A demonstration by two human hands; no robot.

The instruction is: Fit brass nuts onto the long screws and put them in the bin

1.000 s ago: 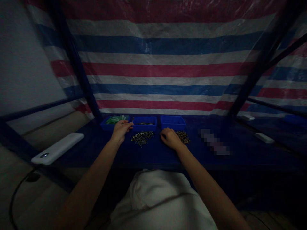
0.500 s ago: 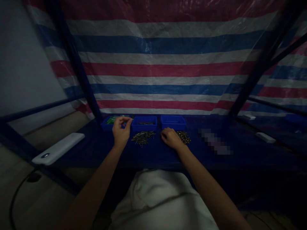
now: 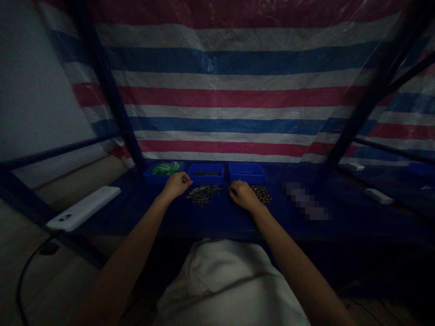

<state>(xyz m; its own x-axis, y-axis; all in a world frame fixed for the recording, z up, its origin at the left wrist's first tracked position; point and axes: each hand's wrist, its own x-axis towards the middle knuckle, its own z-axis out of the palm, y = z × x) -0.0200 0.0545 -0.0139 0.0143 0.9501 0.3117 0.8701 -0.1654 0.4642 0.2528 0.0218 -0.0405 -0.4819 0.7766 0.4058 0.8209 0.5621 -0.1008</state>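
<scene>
I see thin metallic rods [image 3: 204, 194] heaped crisscross on the blue tabletop [image 3: 204, 222]. Small brassy pieces [image 3: 262, 194] piled rightward, partly hidden.

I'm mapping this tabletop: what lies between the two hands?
In the head view, a pile of thin metal pieces lies between the left hand and the right hand.

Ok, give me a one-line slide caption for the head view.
Left hand by a pile of thin metal rods, right hand by small brownish parts, three blue bins behind.
</scene>
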